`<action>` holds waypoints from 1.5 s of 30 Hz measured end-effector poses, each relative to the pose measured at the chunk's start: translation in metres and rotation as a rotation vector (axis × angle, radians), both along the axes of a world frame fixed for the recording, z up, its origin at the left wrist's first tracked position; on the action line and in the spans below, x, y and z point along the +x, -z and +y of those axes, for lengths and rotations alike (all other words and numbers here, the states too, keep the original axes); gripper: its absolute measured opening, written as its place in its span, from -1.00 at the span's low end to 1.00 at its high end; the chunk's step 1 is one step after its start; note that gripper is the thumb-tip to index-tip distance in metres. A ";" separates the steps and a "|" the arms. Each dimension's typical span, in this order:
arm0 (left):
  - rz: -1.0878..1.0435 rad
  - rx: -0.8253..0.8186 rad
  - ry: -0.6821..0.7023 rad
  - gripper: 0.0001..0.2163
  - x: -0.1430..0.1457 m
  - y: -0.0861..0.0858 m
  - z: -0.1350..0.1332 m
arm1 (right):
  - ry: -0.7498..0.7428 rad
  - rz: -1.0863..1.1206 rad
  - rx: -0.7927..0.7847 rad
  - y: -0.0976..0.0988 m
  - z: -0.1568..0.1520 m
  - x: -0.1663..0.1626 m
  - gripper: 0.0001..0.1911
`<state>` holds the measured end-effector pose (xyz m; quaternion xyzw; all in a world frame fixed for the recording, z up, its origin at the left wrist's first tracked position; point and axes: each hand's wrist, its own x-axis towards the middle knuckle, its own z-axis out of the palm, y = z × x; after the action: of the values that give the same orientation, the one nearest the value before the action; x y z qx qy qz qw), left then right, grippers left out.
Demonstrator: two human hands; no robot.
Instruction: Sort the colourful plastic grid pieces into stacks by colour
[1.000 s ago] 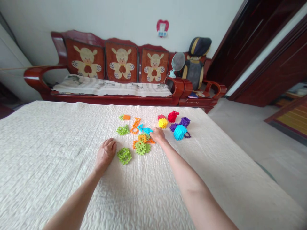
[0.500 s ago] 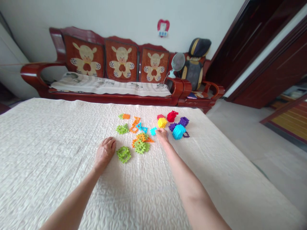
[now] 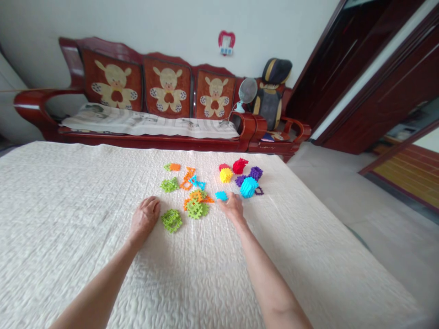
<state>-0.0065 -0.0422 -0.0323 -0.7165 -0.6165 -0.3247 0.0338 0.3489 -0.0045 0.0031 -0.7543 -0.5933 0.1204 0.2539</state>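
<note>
My right hand (image 3: 232, 206) is closed on a small light blue toothed building piece (image 3: 221, 195), which sticks out past the fingertips. Right of it stands a larger stack of light blue pieces (image 3: 248, 187). My left hand (image 3: 147, 213) rests on the quilted cover with its fingers curled in, and I make out nothing in them. Close to its right lies a green toothed ring (image 3: 172, 220). Between the hands is a heap of green pieces (image 3: 195, 209) and orange pieces (image 3: 196, 196). A blue open-frame piece (image 3: 197, 183) lies behind the heap.
Beyond my right hand sit yellow (image 3: 226, 175), red (image 3: 240, 166) and purple (image 3: 255, 173) stacks. Green pieces (image 3: 169, 184) and an orange frame (image 3: 188, 178) lie further left. Behind the quilted cover (image 3: 85, 219) stands a wooden sofa (image 3: 137, 140) with bear cushions.
My right hand has drawn back slightly toward me, with the light blue piece in its fingers. My left hand stays in place; the view has shifted a little.
</note>
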 end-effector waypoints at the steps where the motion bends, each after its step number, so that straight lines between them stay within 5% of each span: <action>1: 0.001 -0.002 0.001 -0.72 0.000 0.000 0.000 | -0.009 -0.037 -0.015 -0.001 -0.001 -0.007 -0.56; 7: 0.008 -0.004 0.011 -0.70 -0.001 0.000 0.000 | -0.037 -0.029 0.028 0.005 0.009 -0.018 -0.72; 13: 0.016 -0.002 0.014 -0.69 -0.002 0.001 0.000 | -0.028 0.167 0.286 0.012 0.014 0.003 -0.69; 21: 0.018 0.000 0.021 -0.70 -0.004 0.005 0.002 | -0.002 0.094 0.638 -0.023 0.009 0.064 -0.70; 29: 0.016 0.011 0.040 -0.72 -0.002 0.000 -0.001 | 0.144 0.077 0.575 -0.033 0.028 0.111 -0.68; 45: 0.031 0.019 0.036 -0.73 -0.002 0.000 -0.002 | 0.128 0.095 0.626 -0.027 0.038 0.114 -0.60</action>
<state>-0.0089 -0.0439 -0.0327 -0.7322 -0.5996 -0.3200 0.0446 0.4626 0.0339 0.0304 -0.6690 -0.5405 -0.0490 0.5078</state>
